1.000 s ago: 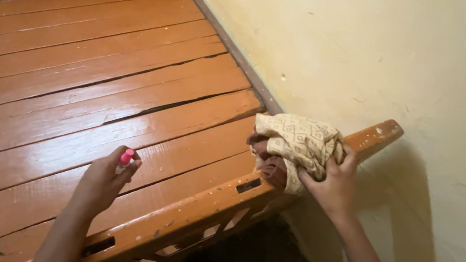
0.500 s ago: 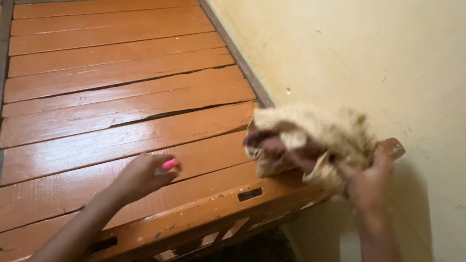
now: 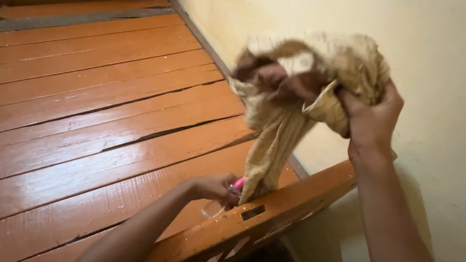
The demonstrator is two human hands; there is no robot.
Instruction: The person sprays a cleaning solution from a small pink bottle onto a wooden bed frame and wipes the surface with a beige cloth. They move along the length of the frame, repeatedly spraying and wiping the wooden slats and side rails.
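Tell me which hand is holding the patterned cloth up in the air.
The right hand, raised by the wall, grips the bunched beige cloth. The left hand stays low on the orange slats, holding a small pink-capped bottle.

Soft patterned cloth (image 3: 299, 92), glossy orange-painted wooden slats (image 3: 97, 106), chipped wooden rail (image 3: 270, 215), matt plastered wall (image 3: 438, 56)

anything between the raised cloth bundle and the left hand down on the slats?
Head view: only the cloth itself, one end hanging down to the left hand with its pink-capped bottle.
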